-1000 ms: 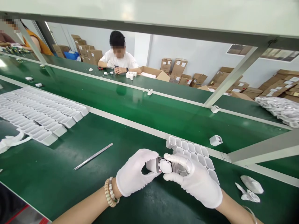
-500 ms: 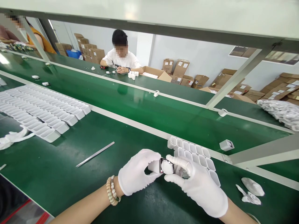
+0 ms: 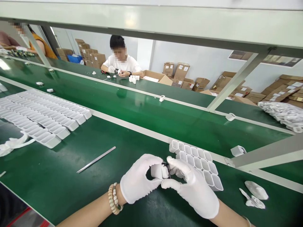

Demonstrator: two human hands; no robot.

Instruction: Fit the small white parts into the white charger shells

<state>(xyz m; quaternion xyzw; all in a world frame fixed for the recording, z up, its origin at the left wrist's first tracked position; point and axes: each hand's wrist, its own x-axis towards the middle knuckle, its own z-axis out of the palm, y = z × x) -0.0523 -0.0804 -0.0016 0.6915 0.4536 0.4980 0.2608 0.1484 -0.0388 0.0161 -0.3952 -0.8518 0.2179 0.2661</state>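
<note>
In the head view, my gloved left hand (image 3: 138,179) is closed around a small white plastic housing (image 3: 155,171), held on its side above the green table. My gloved right hand (image 3: 195,190) pinches a white and black inner part (image 3: 165,171) at the housing's open end. This part sits partly inside the housing, and my right fingertips hide some of it. Just behind my right hand stand rows of open white housings (image 3: 197,163). Metal tweezers (image 3: 96,160) lie on the table to the left of my left hand.
A large block of white housings (image 3: 47,118) fills the left side. Beyond the pale rail runs a green conveyor belt (image 3: 132,107) carrying a few parts. White scraps (image 3: 255,190) lie at right. A slanted metal post (image 3: 267,154) stands nearby. A co-worker (image 3: 121,61) sits opposite.
The inner part has gone deeper into the housing, and my right hand has moved left towards my left hand. Parts on the belt have shifted to the right.
</note>
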